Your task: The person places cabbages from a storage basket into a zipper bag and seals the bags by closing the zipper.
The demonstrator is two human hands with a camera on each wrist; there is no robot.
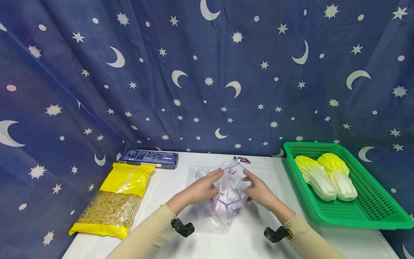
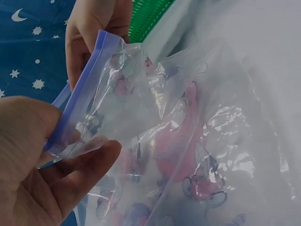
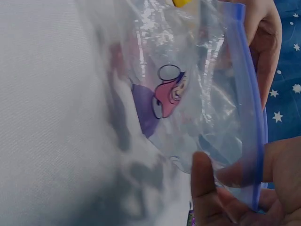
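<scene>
Both hands are pinching the same clear zip bag (image 1: pixel 226 196) by its purple zipper strip, one on each side, so the mouth is held between them. Left hand (image 1: pixel 202 190) has the strip caught between thumb and fingers at the near left edge, you can see it really well from the left wrist camera, where the bag (image 2: pixel 188 141) fans out to the right of the pinch. Right hand (image 1: pixel 258 192) does the same on the opposite edge, thumb and fingertips clamped on the strip. Bag itself is printed with pink and purple cartoon figures and sits lifted a bit above the white table (image 1: pixel 226 241), roughly dead centre, with its body sagging down and toward the person below the grip. Off to the left lies a yellow pasta bag (image 1: pixel 113 201) with a dark blue box (image 1: pixel 148 159) behind it, and on the right a green basket (image 1: pixel 372 212) holds two cabbages (image 1: pixel 326 176), all well apart from the hands.
</scene>
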